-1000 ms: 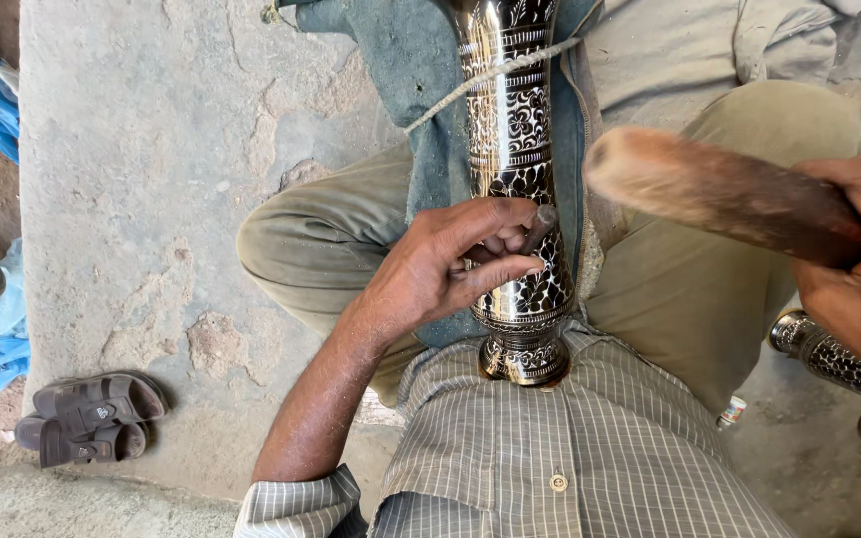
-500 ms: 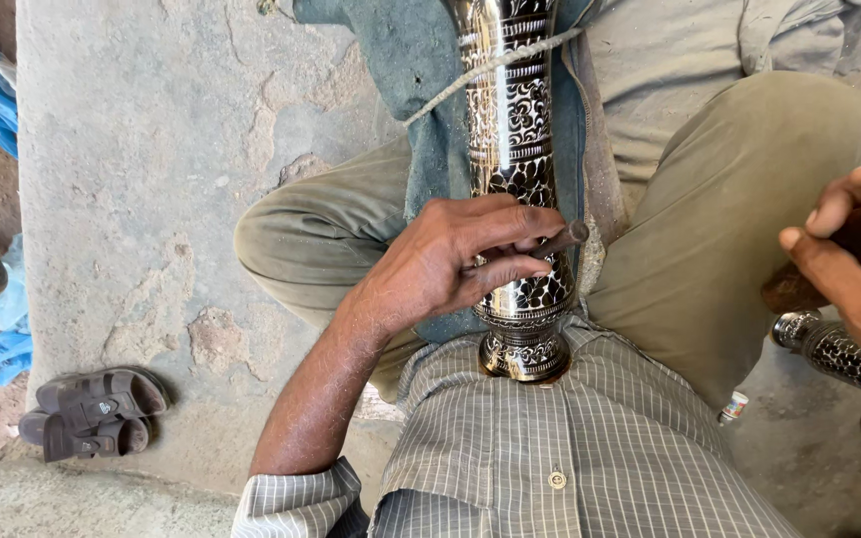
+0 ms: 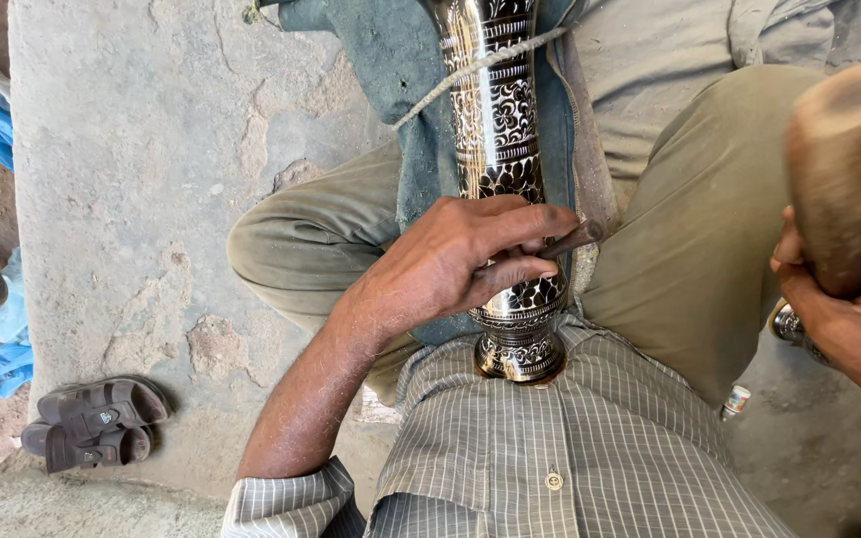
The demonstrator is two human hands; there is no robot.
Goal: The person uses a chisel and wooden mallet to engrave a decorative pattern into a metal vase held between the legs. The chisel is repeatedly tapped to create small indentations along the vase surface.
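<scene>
Engraved metal vase lies lengthwise between knees, base toward chest. Left hand fingers pinch slim chisel against vase flank. Right hand fingers wrap wooden mallet, raised right of chisel.

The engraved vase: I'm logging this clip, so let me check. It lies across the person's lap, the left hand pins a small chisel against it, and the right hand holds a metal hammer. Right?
Not quite. The right hand holds a wooden mallet, not a metal hammer. The head view shows this. As you said, the engraved vase lies across the lap, and the left hand pins a small chisel against it.
</scene>
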